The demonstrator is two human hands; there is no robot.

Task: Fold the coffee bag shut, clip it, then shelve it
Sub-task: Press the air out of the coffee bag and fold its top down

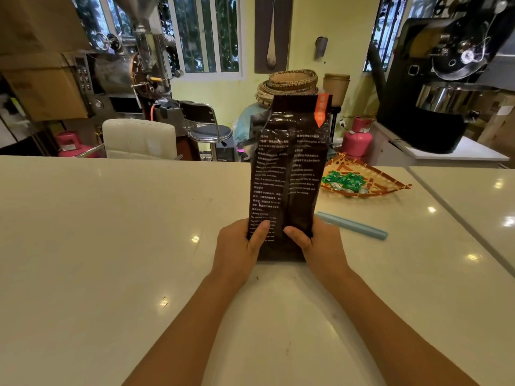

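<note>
A tall dark brown coffee bag with white print and an orange tag near its top stands upright on the white counter. My left hand grips its lower left side, thumb across the front. My right hand grips the lower right side the same way. The bag's top is unfolded and a little crumpled at its left edge. A long light-blue clip lies flat on the counter just right of the bag, behind my right hand.
A woven tray with green packets sits at the back right of the counter. Beyond the counter stand a white chair, a bar stool, pink gas cylinders, stacked baskets and coffee roasters.
</note>
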